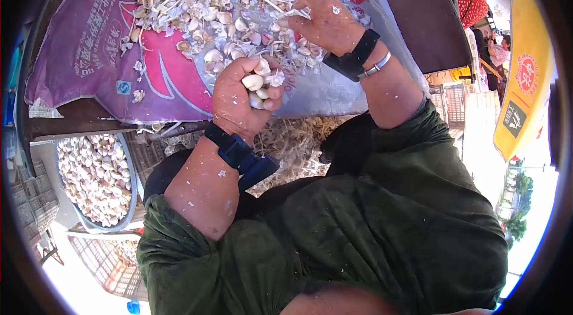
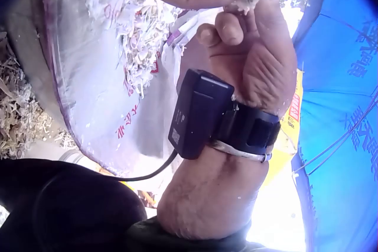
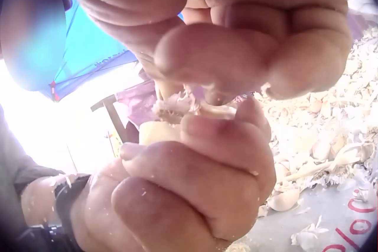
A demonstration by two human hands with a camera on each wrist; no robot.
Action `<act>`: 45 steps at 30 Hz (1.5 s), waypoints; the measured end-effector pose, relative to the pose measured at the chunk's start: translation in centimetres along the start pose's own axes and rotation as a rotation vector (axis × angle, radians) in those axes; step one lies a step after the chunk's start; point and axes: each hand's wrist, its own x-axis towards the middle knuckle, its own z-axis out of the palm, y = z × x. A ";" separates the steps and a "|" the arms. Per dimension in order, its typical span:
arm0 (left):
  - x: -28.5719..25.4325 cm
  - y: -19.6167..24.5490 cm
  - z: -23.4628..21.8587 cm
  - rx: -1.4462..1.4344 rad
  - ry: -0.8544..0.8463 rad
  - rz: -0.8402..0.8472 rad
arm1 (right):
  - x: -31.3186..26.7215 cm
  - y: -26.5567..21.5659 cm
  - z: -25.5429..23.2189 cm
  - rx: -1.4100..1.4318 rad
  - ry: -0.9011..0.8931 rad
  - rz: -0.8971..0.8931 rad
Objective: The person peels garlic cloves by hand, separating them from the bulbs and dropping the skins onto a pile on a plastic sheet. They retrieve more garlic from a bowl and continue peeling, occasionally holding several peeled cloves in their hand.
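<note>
We judge the garlic cloves light, firm and slippery, best pinched by their sides; the left hand curls round them by the worktop's near edge; whether the right hand, close by, grips anything, we cannot tell.
</note>
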 end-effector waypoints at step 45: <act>-2.4 -0.5 1.5 0.145 0.074 -0.049 | 4.4 5.9 5.1 -0.216 -0.399 -0.191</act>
